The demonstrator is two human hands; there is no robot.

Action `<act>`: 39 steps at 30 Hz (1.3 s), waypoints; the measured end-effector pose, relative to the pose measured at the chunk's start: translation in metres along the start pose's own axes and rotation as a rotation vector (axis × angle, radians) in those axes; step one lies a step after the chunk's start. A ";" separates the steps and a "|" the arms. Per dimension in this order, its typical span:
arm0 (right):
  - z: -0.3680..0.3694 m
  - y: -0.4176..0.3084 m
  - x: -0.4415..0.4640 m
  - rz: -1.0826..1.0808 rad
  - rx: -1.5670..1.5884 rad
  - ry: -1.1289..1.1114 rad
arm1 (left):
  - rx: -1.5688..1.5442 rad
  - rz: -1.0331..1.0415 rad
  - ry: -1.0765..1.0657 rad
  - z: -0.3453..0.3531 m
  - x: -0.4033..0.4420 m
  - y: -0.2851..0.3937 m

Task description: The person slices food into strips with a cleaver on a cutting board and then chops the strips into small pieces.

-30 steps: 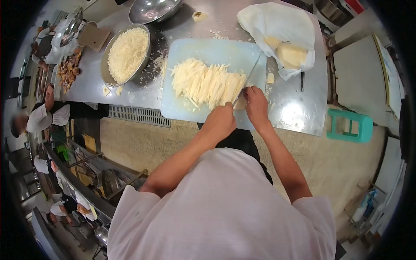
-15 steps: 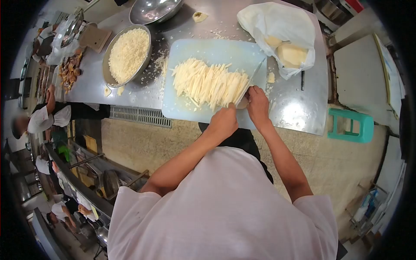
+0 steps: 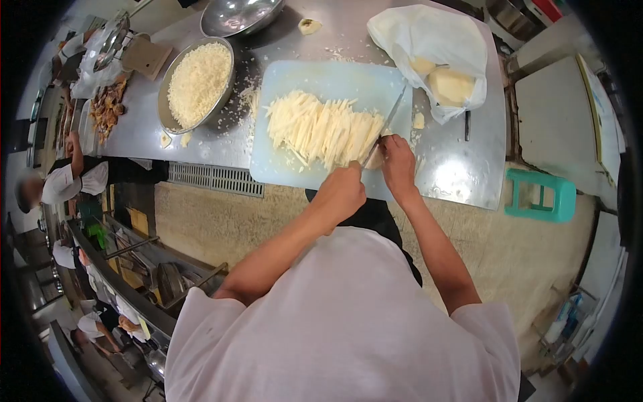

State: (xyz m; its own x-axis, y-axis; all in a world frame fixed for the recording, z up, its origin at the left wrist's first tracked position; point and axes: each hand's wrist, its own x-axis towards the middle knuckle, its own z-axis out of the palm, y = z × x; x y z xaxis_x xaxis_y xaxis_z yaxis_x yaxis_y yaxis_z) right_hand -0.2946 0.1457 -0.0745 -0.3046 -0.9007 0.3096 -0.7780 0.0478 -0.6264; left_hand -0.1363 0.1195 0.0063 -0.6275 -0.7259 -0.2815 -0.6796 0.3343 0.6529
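My left hand [image 3: 339, 194] is closed round the handle of a knife [image 3: 395, 109], whose blade slants up and to the right over the cutting board [image 3: 295, 79]. The blade lies along the right end of a row of pale, cream-coloured vegetable strips [image 3: 325, 128]. My right hand [image 3: 400, 166] presses its bent fingers on a pale vegetable piece [image 3: 376, 159] just right of the blade; most of that piece is hidden by the hand. I cannot tell which vegetable it is.
Left of the board stands a metal bowl [image 3: 228, 87] of chopped pale bits, with another metal bowl [image 3: 241, 19] behind. A white plastic bag [image 3: 395, 30] holds larger pale chunks. Scraps dot the steel table [image 3: 469, 177]. A green stool [image 3: 566, 199] and several people are nearby.
My left hand has shifted slightly left and toward me, and the knife has changed its angle a little. The right hand and strips are nearly where they were.
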 end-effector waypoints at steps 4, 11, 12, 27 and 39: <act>-0.005 0.006 0.000 -0.026 -0.025 -0.025 | -0.018 -0.046 0.049 0.026 0.015 -0.008; -0.010 0.002 0.002 0.004 -0.040 -0.041 | -0.002 -0.018 0.046 0.004 0.002 0.001; -0.009 0.001 0.000 -0.006 -0.052 -0.023 | -0.001 -0.021 0.030 0.008 -0.001 0.001; -0.009 0.006 -0.002 0.027 -0.053 -0.086 | 0.031 0.017 0.049 0.024 0.010 -0.005; -0.006 0.006 -0.003 0.020 -0.022 -0.032 | 0.001 -0.014 0.002 0.002 0.006 0.004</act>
State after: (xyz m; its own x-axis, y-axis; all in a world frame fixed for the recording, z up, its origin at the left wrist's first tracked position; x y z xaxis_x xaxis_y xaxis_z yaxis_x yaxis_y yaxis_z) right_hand -0.3015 0.1515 -0.0754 -0.3029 -0.9129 0.2737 -0.7841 0.0754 -0.6161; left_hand -0.1436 0.1175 0.0051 -0.6173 -0.7316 -0.2893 -0.6889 0.3250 0.6479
